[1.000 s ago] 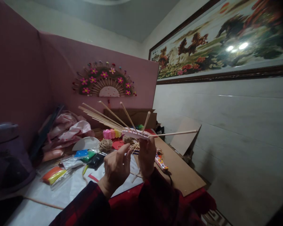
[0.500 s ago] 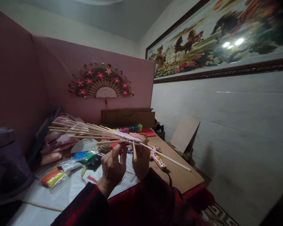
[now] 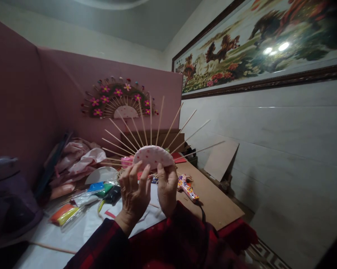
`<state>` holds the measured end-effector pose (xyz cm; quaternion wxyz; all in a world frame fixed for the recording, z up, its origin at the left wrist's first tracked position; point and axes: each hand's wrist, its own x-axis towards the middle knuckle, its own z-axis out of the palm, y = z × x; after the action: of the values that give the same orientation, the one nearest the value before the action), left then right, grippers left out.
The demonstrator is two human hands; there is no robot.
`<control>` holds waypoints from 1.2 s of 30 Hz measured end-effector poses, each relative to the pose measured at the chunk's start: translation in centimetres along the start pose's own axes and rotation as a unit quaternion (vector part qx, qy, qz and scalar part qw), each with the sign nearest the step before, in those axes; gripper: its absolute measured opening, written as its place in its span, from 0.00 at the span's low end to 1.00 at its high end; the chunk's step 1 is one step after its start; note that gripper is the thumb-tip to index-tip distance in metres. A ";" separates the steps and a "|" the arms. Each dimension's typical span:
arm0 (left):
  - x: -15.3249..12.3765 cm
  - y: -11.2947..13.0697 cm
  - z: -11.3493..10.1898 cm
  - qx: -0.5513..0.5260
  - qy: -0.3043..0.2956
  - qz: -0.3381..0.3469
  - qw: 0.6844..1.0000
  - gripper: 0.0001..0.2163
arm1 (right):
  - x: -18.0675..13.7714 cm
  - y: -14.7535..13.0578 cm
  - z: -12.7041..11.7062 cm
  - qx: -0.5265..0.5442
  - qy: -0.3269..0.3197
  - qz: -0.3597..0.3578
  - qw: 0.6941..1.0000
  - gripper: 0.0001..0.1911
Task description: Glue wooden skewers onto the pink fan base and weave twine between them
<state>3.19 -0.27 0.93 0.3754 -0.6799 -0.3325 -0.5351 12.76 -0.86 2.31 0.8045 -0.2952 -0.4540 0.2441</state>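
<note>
I hold a half-made fan (image 3: 153, 155) upright in front of me: a pink dotted half-disc with several thin wooden sticks (image 3: 174, 121) spreading out from its curved edge. My left hand (image 3: 134, 194) grips the half-disc's lower left edge with fingers curled round it. My right hand (image 3: 167, 186) pinches its lower right edge. Both wrists wear dark red plaid sleeves.
A finished fan with pink flowers (image 3: 120, 100) hangs on the pink board behind. On the white sheet (image 3: 81, 228) lie bags of coloured clay (image 3: 99, 186), a white half-disc (image 3: 101, 174) and a patterned glue gun (image 3: 187, 187). Pink cloth (image 3: 78, 155) is piled left. A cardboard sheet (image 3: 220, 158) leans on the right wall.
The fan lay flat and edge-on, its sticks pointing left. Both hands have turned it upright, so the dotted face looks at me and the sticks fan upward.
</note>
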 end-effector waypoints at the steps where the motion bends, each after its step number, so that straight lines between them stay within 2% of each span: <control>1: 0.1 0.0 -0.1 0.015 0.002 0.011 1.000 0.20 | -0.1 -0.3 0.1 0.013 -0.001 0.015 1.000 0.12; 6: 0.6 -0.9 -0.4 0.020 -0.026 0.086 0.996 0.19 | -1.1 -0.7 0.6 0.038 -0.013 0.076 0.996 0.13; 9: 0.8 -1.6 -0.6 0.013 -0.056 0.110 0.992 0.17 | -1.4 -0.4 0.7 -0.007 -0.001 0.097 0.995 0.15; 10: 0.9 -1.8 -0.6 0.017 -0.066 0.109 0.992 0.17 | -1.4 -0.3 0.5 -0.035 -0.010 0.092 0.995 0.16; 12: 0.9 -2.2 -0.7 0.031 -0.081 0.093 0.992 0.15 | -1.1 -0.7 -0.2 -0.109 -0.071 0.065 0.989 0.16; 14: 1.0 -2.5 -0.8 0.043 -0.086 0.067 0.993 0.14 | -0.4 -1.7 -1.7 -0.210 -0.175 0.035 0.961 0.15; 15: 1.0 -2.5 -0.8 0.046 -0.087 0.054 0.994 0.13 | 0.1 -2.3 -2.7 -0.279 -0.196 0.026 0.940 0.16; 18: 1.2 -2.5 -1.0 0.039 -0.095 0.023 0.994 0.11 | 1.8 -4.0 -6.6 -0.459 -0.174 -0.009 0.871 0.15; 20: 1.3 -2.3 -1.1 0.037 -0.099 0.007 0.994 0.10 | 3.0 -4.4 -9.5 -0.558 -0.166 -0.025 0.813 0.14; 22: 1.5 -2.2 -1.2 0.041 -0.099 0.001 0.994 0.10 | 3.9 -4.0 -11.9 -0.629 -0.173 0.022 0.757 0.14; 23: 1.5 -2.1 -1.2 0.042 -0.096 0.003 0.994 0.10 | 4.1 -3.6 -12.9 -0.647 -0.181 0.045 0.739 0.14; 26: 1.6 -2.1 -1.3 0.041 -0.093 0.020 0.995 0.10 | 4.1 -2.0 -14.6 -0.654 -0.215 0.075 0.721 0.16; 29: 1.7 -2.1 -1.3 0.041 -0.101 0.027 0.994 0.10 | 3.5 -0.6 -14.5 -0.660 -0.262 0.103 0.696 0.30; 31: 1.7 -2.1 -1.4 0.039 -0.099 0.021 0.994 0.10 | 3.2 0.0 -14.1 -0.680 -0.273 0.128 0.669 0.35; 33: 1.7 -2.2 -1.5 0.041 -0.092 0.016 0.995 0.10 | 3.0 0.3 -13.9 -0.690 -0.275 0.143 0.654 0.31; 34: 1.7 -2.3 -1.5 0.044 -0.088 0.014 0.995 0.10 | 2.9 0.4 -13.9 -0.687 -0.275 0.145 0.656 0.27; 36: 1.8 -2.4 -1.5 0.052 -0.082 0.013 0.995 0.09 | 2.9 0.5 -14.3 -0.667 -0.266 0.133 0.683 0.22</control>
<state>0.74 -0.28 3.24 0.3890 -0.7050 -0.3808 -0.4546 26.58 -2.24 -2.27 0.1997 -0.7333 -0.6480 0.0498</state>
